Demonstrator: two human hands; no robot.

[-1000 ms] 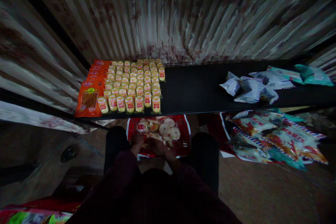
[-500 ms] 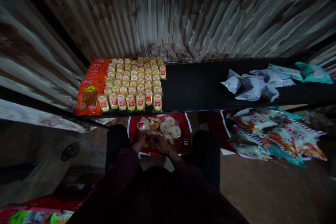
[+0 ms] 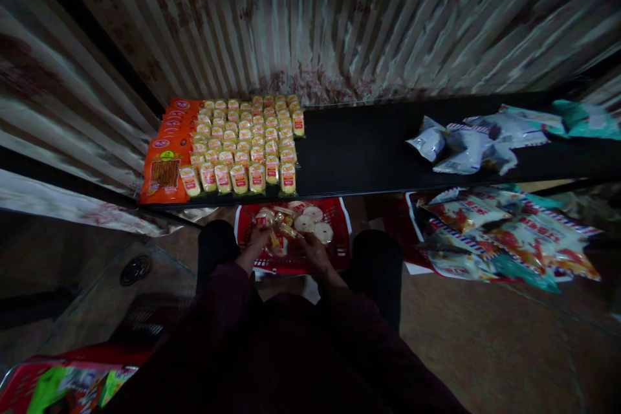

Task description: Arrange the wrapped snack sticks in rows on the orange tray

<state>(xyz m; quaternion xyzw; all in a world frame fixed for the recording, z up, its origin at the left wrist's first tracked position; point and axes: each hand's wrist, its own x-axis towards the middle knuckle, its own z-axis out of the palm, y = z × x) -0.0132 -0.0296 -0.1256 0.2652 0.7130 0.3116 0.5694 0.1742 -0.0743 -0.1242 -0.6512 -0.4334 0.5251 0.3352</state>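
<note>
A red plastic basket (image 3: pixel 343 223) sits low between my knees, just under the shelf's front edge. In it lie round pale wafer-like snacks (image 3: pixel 304 224) in clear wrap and some smaller yellowish packets (image 3: pixel 279 244). My left hand (image 3: pixel 259 237) reaches into the basket's left side, fingers curled by a round wrapped snack with a red label (image 3: pixel 263 218). My right hand (image 3: pixel 315 251) is at the right side, its fingers bent inward beside the round snacks. Dim light hides what exactly lies between the fingers of either hand.
A black shelf (image 3: pixel 354 155) spans the front, carrying rows of small wrapped cakes (image 3: pixel 239 178), orange packets (image 3: pixel 165 171) and silvery bags (image 3: pixel 466 149). Another red basket (image 3: pixel 412 220) of snack bags (image 3: pixel 528 236) stands right. A third basket (image 3: pixel 24 381) is lower left.
My hands have moved apart, the left one toward the labelled round snack and the right one a little to the right. Yellowish packets between them show more now. The view has tilted slightly.
</note>
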